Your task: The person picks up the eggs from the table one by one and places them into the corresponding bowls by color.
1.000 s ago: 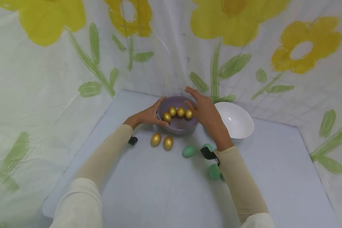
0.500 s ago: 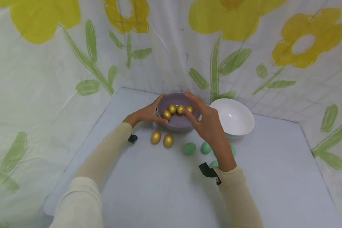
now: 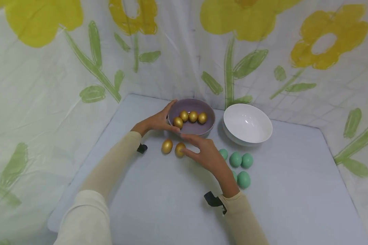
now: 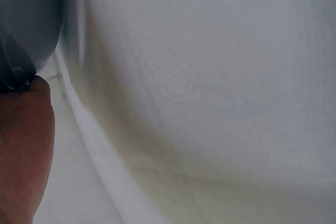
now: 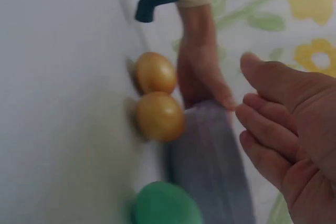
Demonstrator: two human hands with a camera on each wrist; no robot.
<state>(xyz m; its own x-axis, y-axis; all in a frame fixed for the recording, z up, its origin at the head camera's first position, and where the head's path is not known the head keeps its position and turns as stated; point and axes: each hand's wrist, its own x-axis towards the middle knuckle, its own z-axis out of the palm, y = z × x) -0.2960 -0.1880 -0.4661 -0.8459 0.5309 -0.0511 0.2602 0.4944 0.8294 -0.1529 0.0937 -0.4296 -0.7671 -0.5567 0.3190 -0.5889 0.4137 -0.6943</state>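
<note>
A purple bowl (image 3: 194, 129) stands near the back of the table with several golden eggs (image 3: 193, 116) inside. My left hand (image 3: 157, 121) holds its left side, thumb along the near rim and fingers round the outside. Two more golden eggs, a left one (image 3: 167, 146) and a right one (image 3: 180, 149), lie on the table before the bowl. Over the right one my right hand (image 3: 207, 154) hovers, thumb and fingers spread. The right wrist view shows that hand (image 5: 299, 129) empty, apart from both golden eggs (image 5: 160, 116).
A white bowl (image 3: 248, 124) is to the right of the purple one. Several green eggs (image 3: 235, 159) lie in front of it, some partly hidden by my right arm. A flower-painted sheet (image 3: 178, 61) hangs behind the table (image 3: 159, 204).
From above the purple bowl my right hand has come back toward the person, down to the loose golden eggs. My left hand stays on the bowl. The eggs have not moved.
</note>
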